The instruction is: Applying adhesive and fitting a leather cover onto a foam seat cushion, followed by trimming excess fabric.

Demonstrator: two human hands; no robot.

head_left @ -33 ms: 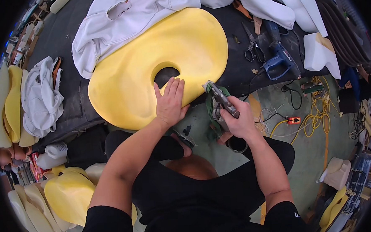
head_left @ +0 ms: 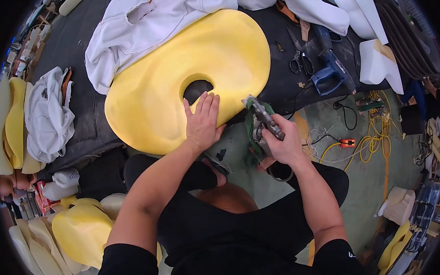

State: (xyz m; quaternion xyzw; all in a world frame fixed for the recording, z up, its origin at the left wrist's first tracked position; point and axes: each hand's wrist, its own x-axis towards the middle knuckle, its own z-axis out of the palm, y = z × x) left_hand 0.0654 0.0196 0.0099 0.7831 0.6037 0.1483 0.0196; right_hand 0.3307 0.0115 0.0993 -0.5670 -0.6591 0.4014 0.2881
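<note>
Left hand (head_left: 202,119) on foam cushion (head_left: 170,83), right hand (head_left: 285,138) on tool (head_left: 266,117)

The yellow foam cushion lies on the black counter (head_left: 92,112), overhanging its near edge, with a white cover (head_left: 145,32) along its far side. The left hand's grip is wide, laid flat just below the cushion's hole (head_left: 197,90). The right hand's grip is wrapped around the dark tool, beside the cushion's right edge; I cannot tell whether they touch. Scissors (head_left: 300,58) lie farther right.

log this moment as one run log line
left hand: resting on yellow pad | right hand: gripping handheld tool near pad's edge | nearby: scissors, blue power tool
</note>
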